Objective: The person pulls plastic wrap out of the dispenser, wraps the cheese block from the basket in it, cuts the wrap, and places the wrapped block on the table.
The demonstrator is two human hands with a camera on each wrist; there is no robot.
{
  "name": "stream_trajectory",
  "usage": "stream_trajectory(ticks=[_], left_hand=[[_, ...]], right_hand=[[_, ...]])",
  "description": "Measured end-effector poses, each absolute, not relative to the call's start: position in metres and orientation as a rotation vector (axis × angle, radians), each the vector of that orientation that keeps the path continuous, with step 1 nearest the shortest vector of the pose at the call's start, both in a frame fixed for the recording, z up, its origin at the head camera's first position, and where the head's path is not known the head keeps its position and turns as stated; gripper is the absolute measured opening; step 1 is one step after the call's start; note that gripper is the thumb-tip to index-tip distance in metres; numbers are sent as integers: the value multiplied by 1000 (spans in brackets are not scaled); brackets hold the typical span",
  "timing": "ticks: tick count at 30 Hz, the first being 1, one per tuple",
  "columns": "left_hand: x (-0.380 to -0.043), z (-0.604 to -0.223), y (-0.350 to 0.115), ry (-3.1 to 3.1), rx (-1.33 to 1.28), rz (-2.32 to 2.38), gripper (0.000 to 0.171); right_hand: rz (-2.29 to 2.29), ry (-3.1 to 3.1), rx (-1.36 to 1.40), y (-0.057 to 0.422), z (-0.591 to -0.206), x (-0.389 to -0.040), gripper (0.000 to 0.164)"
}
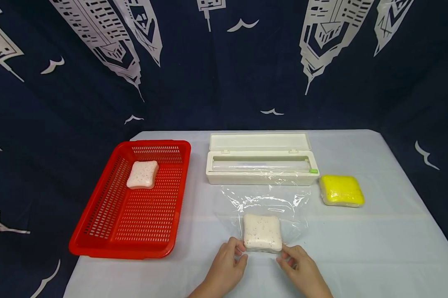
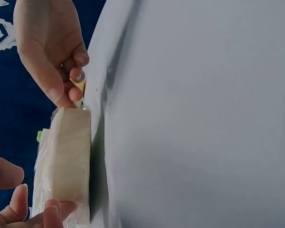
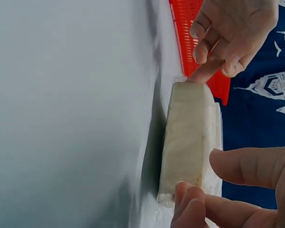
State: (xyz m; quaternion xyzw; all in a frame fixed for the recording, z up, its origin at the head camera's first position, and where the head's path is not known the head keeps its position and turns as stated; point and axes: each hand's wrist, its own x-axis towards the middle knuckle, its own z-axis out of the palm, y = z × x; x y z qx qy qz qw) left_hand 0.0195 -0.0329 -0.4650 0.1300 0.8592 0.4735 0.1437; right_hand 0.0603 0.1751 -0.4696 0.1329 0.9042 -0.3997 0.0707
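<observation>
A white speckled block (image 1: 262, 232), shaped like a thick bread slice, lies on a sheet of clear cling film (image 1: 268, 203); film also clings to its near side (image 3: 184, 133). At its left near corner is my left hand (image 1: 227, 265), fingertips touching the block's end and thumb held apart. My right hand (image 1: 302, 267) touches the opposite end with its fingertips, the thumb (image 3: 247, 164) also off the block. The film runs back to a white cling film dispenser (image 1: 261, 179), whose lid (image 1: 260, 141) stands raised, with the roll (image 1: 259, 165) visible inside.
To the left stands a red plastic basket (image 1: 142, 225) holding a pinkish speckled bread-shaped block (image 1: 143, 174). Right of the dispenser lies a yellow block (image 1: 341, 190) with shiny film over it. A white cloth (image 1: 388, 240) covers the table; a dark blue patterned curtain (image 1: 224, 82) hangs behind.
</observation>
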Motion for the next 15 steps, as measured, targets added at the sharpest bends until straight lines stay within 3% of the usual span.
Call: stream_trajectory(ticks=[15], left_hand=[[32,-466,-43,2491,442,1352,19]], right_hand=[[-1164,2836,402,169,-472,77,27]])
